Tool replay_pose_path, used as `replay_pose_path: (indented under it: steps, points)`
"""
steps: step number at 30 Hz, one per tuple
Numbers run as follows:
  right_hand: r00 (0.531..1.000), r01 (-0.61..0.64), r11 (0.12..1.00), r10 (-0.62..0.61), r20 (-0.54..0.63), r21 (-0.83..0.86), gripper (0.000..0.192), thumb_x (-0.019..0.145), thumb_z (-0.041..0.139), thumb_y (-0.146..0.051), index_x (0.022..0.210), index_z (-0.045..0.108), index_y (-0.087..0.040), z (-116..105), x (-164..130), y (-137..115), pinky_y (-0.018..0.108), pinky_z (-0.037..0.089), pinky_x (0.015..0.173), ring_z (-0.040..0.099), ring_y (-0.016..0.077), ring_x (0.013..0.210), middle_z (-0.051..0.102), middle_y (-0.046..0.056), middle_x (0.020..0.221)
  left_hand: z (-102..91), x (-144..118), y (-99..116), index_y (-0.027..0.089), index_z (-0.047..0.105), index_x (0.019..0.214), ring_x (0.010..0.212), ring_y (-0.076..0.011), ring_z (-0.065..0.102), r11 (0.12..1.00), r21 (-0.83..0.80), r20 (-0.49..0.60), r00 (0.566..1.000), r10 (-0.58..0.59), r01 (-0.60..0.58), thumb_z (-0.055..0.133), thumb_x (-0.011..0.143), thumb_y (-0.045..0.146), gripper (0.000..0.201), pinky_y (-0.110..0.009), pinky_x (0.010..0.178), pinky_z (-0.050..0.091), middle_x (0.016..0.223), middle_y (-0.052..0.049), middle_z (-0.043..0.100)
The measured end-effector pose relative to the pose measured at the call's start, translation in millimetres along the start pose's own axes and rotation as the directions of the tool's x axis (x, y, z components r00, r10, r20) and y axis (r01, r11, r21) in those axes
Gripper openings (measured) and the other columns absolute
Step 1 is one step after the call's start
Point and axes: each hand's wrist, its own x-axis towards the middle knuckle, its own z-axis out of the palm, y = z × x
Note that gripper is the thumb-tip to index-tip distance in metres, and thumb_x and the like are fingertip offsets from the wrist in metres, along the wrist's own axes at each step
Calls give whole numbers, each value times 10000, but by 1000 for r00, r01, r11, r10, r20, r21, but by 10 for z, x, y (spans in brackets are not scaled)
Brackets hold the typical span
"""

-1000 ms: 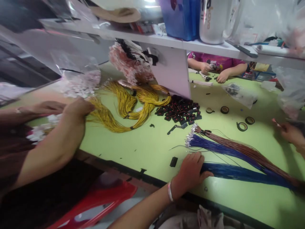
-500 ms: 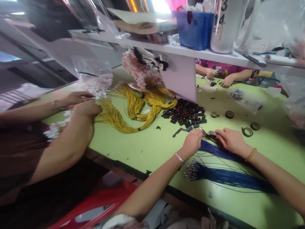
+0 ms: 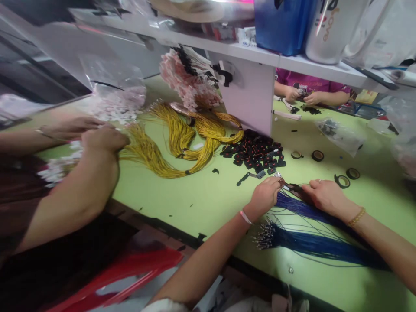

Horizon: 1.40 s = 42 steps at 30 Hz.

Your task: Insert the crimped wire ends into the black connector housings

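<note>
Left hand (image 3: pixel 264 196) and right hand (image 3: pixel 325 197) low, fingertips pinched, facing each other, nearly meeting; forearms angled inward.

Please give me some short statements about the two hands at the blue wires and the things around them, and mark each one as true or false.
1. The left hand and the right hand meet over a small black connector. True.
2. The blue wires hang from the shelf. False: they lie flat on the green table.
3. The pile of black connectors lies beyond the two hands, near the white shelf support. True.
4. The yellow wire bundles lie under the right hand. False: they lie far to the left, by a co-worker's hand.
</note>
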Motion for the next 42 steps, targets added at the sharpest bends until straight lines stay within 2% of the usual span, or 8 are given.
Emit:
replay_pose_path:
  steps: [5, 10, 15, 18, 21, 28, 35, 42]
  points:
    - [911, -395, 918, 397, -109, 42, 332, 960, 335, -352, 1191, 559, -270, 151, 78, 289, 272, 262, 567, 567, 194, 749, 633, 86, 929, -39, 32, 72, 171, 627, 988, 1039, -207, 522, 997, 72, 42, 999, -12, 9, 409, 897, 155, 237, -394, 900, 438, 1097, -84, 623]
    - [840, -538, 837, 542, -22, 97, 298, 933, 401, -323, 1094, 605, -178, 453, 253, 561, 298, 332, 664, 575, 233, 839, 633, 126, 994, -110, 162, 203, 188, 632, 954, 937, -243, 493, 966, 257, 106, 993, -53, 24, 461, 860, 164, 196, -391, 753, 383, 978, -92, 606]
    - [891, -336, 917, 384, -242, 215, 348, 933, 404, -363, 1125, 603, -153, 358, 245, 282, 354, 337, 834, 512, 270, 1023, 596, 155, 1120, -115, 278, 179, 185, 613, 889, 875, -226, 493, 940, 329, 214, 977, 15, -86, 447, 819, 79, 208, -376, 721, 339, 902, -85, 587]
    - [973, -86, 938, 152, -176, 337, 421, 861, 510, -489, 1129, 595, -176, 300, 282, -9, 325, 354, 811, 537, 244, 962, 623, 119, 1065, -142, 305, 158, 189, 602, 899, 871, -222, 497, 929, 323, 244, 965, 99, -177, 455, 819, 87, 196, -388, 746, 334, 898, -78, 588]
    - [983, -124, 926, 165, -86, 357, 328, 830, 547, -462, 944, 619, -164, 373, 351, -166, 304, 347, 731, 556, 228, 856, 644, 102, 921, -200, 311, 213, 188, 592, 879, 862, -224, 497, 922, 343, 222, 969, 107, -180, 462, 820, 95, 171, -392, 750, 335, 887, -75, 586]
    - [890, -205, 729, 417, -186, 653, 210, 879, 456, -395, 895, 484, -188, 611, 380, -142, 245, 272, 555, 483, 151, 602, 577, 11, 708, -154, 319, 453, 171, 564, 921, 874, -208, 505, 980, 196, -116, 993, -21, 44, 472, 895, 302, 163, -338, 768, 395, 930, -81, 594]
    - [784, -103, 577, 548, -291, 810, 117, 807, 496, -295, 844, 434, -203, 691, 369, -244, 244, 256, 531, 432, 141, 550, 505, -12, 662, 150, 476, 546, 183, 538, 853, 782, -201, 562, 964, 76, -165, 956, -241, 256, 562, 849, 317, 137, -315, 702, 416, 818, -65, 611]
    - [732, 68, 414, 598, -327, 908, 158, 792, 549, -328, 823, 457, -204, 691, 330, -167, 241, 305, 538, 441, 127, 557, 487, -34, 631, 220, 506, 583, 201, 513, 839, 714, -152, 540, 956, -214, -267, 930, -254, 200, 435, 857, 134, 104, -276, 680, 414, 785, -26, 590]
